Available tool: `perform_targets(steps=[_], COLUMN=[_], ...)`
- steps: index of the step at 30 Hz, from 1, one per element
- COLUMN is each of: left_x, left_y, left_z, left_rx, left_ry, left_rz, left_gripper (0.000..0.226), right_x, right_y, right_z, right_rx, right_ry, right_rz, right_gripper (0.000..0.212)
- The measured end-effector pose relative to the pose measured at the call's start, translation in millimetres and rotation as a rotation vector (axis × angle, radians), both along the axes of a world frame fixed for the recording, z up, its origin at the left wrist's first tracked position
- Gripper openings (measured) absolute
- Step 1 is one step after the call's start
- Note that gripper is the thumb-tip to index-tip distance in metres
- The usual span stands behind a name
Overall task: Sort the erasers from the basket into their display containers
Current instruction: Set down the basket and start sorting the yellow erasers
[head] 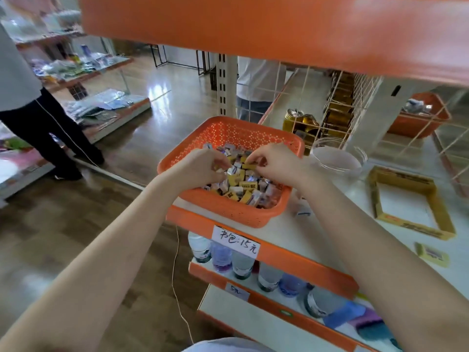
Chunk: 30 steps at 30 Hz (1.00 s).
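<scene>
An orange perforated basket [228,209] stands at the left end of the white shelf, filled with several small wrapped erasers [242,189], yellow ones and pale ones. Both my hands are inside it. My left hand [200,167] curls its fingers round small erasers at the basket's left side. My right hand [275,162] pinches a yellow eraser [248,165] between thumb and fingers near the middle. A clear round container [337,158] stands just right of the basket. A shallow yellow cardboard box [441,214] lies further right, its inside bare.
An orange upper shelf [279,31] hangs close overhead. A wire grid [340,107] and gold cans [302,120] stand behind. A small yellow packet [432,254] lies on the shelf. Water bottles [241,262] fill the shelf below. Two people stand in the aisle, left and behind.
</scene>
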State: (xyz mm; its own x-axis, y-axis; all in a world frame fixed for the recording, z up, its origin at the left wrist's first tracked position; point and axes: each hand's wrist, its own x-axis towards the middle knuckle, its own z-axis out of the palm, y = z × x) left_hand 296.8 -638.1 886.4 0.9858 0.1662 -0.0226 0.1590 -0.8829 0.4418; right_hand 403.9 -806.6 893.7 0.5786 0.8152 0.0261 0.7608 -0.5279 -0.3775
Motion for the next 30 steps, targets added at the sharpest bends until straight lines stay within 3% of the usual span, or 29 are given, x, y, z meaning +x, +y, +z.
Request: perform_targets(steps=[7,13,20,26,30], left_x=[31,41,34,28,30], left_y=[-7,4,12,20,21], left_z=[-5,1,-1,-7,-4], left_rx=[0.139,0.059,-0.045,-0.105,-0.095], left_ry=[0.254,0.409,0.303,0.171,0.067], left_rz=[-0.174,-0.236,-0.237,-0.252,-0.222], left_gripper=[0.043,0.051,0.037,0.055,0.047], right_x=[4,5,4,1,-5], right_y=[3,2,8,5,0], right_z=[-9,-10,-12,-11,-7], right_rx=[-0.107,-0.206,-0.362,-0.259,0.006], right_ry=[-0.026,-0.074,-0.133,-0.109,0.045], right_rz=[-0.018,0.053,0.095,0.044,-0.101], right_gripper=[0.023,0.017,0.028,0.018,0.011])
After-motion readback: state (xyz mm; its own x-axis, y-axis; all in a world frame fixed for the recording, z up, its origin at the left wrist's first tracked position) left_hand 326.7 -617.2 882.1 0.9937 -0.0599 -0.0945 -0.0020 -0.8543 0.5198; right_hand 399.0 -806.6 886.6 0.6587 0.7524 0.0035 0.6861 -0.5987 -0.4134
